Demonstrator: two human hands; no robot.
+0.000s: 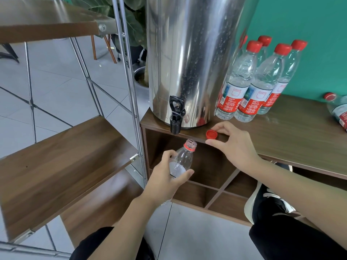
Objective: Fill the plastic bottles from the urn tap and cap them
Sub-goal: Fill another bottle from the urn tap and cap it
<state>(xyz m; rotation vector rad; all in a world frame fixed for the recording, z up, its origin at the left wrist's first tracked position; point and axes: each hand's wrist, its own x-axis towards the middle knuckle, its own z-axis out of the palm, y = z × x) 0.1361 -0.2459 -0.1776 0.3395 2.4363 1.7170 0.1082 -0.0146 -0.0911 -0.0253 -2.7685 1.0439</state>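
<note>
A steel urn (189,59) stands on the wooden cabinet top (293,132), and its black tap (175,117) hangs over the front edge. My left hand (169,177) grips an uncapped clear plastic bottle (185,156) round its middle. The bottle is tilted, with its open mouth just below and to the right of the spout. My right hand (232,145) curls thumb and fingers round a loose red cap (212,134) lying on the cabinet top near the edge. No water runs from the tap.
Several capped bottles (251,81) with red labels stand to the right of the urn, and another (338,109) lies at the far right. A metal-framed wooden shelf unit (65,156) stands close on the left. Open cubbies (212,177) sit under the cabinet top.
</note>
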